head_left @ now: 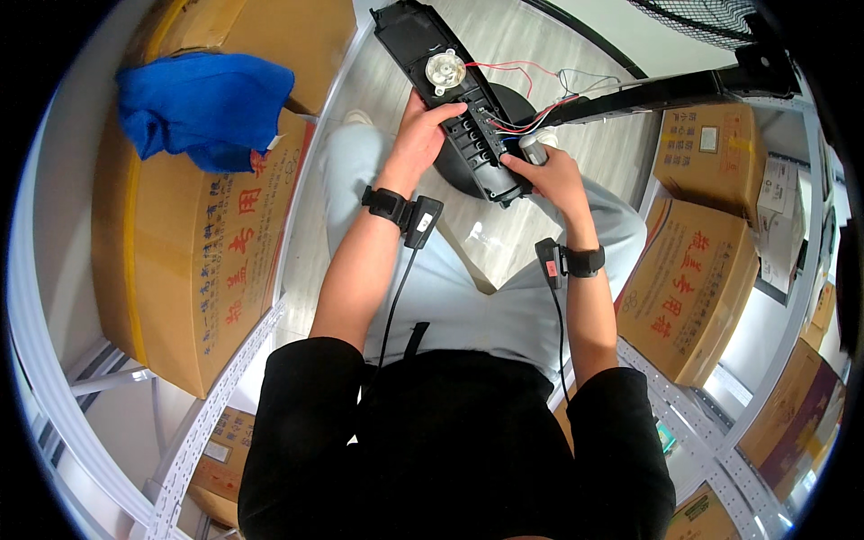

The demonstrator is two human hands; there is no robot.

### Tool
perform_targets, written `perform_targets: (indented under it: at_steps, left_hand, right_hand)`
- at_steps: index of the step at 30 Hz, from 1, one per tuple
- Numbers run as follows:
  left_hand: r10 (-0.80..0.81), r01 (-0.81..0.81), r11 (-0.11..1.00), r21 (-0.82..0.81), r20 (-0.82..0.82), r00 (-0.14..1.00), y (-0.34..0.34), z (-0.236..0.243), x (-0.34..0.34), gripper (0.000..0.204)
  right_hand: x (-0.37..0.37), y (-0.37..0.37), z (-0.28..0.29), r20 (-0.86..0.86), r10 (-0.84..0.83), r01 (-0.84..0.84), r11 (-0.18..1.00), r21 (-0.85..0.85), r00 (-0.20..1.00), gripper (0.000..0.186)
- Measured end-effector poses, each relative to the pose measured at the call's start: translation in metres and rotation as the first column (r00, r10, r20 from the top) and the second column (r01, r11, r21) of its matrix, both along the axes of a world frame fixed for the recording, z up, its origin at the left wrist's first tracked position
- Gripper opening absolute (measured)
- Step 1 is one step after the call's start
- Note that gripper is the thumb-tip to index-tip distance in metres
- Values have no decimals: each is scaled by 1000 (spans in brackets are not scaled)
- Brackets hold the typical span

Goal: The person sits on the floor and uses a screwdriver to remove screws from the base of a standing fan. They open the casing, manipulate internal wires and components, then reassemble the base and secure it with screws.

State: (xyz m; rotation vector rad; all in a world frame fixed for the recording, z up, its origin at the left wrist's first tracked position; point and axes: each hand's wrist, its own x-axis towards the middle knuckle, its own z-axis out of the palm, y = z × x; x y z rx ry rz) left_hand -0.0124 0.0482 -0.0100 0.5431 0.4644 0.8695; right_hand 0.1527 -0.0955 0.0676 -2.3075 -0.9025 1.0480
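Our left hand [418, 138] closes on the long black panel [477, 135] from its left edge, thumb lying across the face. Our right hand [555, 183] is at the panel's lower right edge, its thumb touching there and its fingers curled beside a short grey cylinder [535, 151]; we cannot tell whether it grips either one. The panel slants over the space ahead of our knees, its upper end to the left. It carries a clear round part [445, 70] and a row of slots. Thin red, white and blue wires [540, 117] run from it toward a black pole [657, 91] on the right, and a round black base [453, 171] shows beneath. Farther right, we see a mesh fan cage [697, 18] and stacked cardboard boxes [688, 288]. To our left, a blue cloth [207, 103] lies on a large carton [180, 234].
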Motion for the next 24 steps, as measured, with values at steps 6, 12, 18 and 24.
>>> perform_targets:
  at_steps: [6,12,18,24]
  left_hand:
    - [-19,23,998,53,-85,996,-3,2,2,68]
    - [25,-20,999,49,-120,992,-2,2,2,68]
    - [40,-31,996,83,-110,993,-1,-2,4,68]
    - [36,-23,995,93,-138,990,-1,-3,4,68]
  right_hand:
    - [0,2,1,20,9,-9,1000,-28,1000,54]
    - [1,0,-3,-44,11,-12,1000,-6,999,54]
    - [-1,0,-9,28,38,-39,999,5,999,56]
    - [-1,1,-10,71,46,-46,999,-6,996,57]
